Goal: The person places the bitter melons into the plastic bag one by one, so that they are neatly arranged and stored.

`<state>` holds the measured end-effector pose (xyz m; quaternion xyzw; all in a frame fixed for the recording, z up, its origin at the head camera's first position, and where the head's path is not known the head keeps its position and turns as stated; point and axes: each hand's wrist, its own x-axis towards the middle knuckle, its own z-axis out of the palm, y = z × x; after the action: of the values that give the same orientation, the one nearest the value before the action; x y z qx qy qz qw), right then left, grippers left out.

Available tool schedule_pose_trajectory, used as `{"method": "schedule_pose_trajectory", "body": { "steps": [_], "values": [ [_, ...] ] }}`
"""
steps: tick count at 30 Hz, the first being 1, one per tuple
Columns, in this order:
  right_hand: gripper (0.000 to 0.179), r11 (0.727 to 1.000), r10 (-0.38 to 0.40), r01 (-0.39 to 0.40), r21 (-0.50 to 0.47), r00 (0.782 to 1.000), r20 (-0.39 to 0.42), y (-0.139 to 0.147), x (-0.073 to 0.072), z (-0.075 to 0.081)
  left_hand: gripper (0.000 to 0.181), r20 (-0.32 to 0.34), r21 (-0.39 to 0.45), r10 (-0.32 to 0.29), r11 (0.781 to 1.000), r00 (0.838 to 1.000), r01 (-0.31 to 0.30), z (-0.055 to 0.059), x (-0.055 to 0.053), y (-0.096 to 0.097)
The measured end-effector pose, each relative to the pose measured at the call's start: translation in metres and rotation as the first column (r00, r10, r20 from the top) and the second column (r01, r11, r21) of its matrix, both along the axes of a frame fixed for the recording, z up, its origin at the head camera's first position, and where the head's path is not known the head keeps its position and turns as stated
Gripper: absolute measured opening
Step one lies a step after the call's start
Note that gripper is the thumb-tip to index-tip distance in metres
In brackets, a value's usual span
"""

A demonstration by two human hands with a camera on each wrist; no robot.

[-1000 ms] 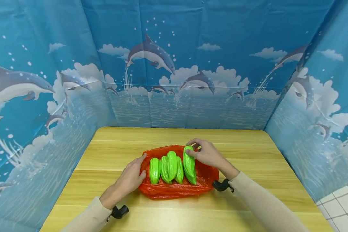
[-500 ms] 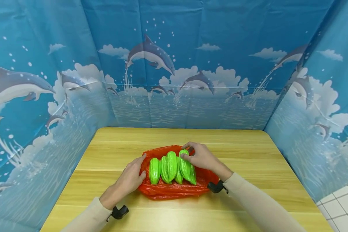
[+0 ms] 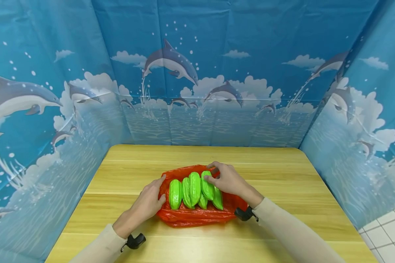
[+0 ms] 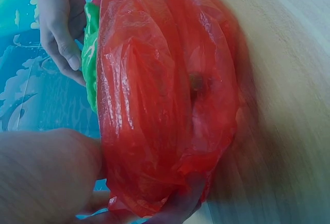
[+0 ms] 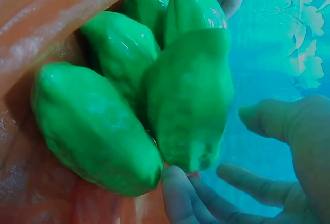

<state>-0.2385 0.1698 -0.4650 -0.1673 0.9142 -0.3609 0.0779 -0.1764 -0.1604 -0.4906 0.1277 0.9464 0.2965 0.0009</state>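
A red plastic bag [image 3: 200, 219] lies spread on the table, with several shiny green ridged fruits on it. One fruit [image 3: 207, 188] rests on top of its neighbours, tilted, at the right of the row. My right hand [image 3: 228, 179] is at its upper end; in the right wrist view the thumb stands apart from this fruit [image 5: 191, 95] and the fingertips are close to its lower end. My left hand [image 3: 145, 202] holds the left end of the bag, some fingers hidden by the film in the left wrist view.
A light wooden table [image 3: 266, 164] carries everything. A blue curtain [image 3: 204, 120] with dolphins stands around its back and sides. Black wrist mounts [image 3: 136, 241] hang beneath both wrists.
My right hand has brought the rightmost upper fruit left and down onto its neighbours, and its thumb now stands apart from it. My left hand stays on the bag.
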Motion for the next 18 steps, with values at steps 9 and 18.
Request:
{"method": "schedule_pose_trajectory", "body": {
  "steps": [9, 18],
  "values": [
    [0.05, 1.0, -0.013, 0.013, -0.019, 1.0, -0.008, 0.004, 0.004, 0.003, 0.071, 0.002, 0.005, -0.001, 1.0, 1.0, 0.001, -0.002, 0.0, 0.0],
    [0.049, 0.998, -0.032, 0.031, -0.048, 0.999, -0.025, 0.01, 0.01, 0.006, 0.071, 0.005, 0.004, 0.0, 1.0, 1.0, 0.0, -0.002, -0.001, 0.001]
  ]
}}
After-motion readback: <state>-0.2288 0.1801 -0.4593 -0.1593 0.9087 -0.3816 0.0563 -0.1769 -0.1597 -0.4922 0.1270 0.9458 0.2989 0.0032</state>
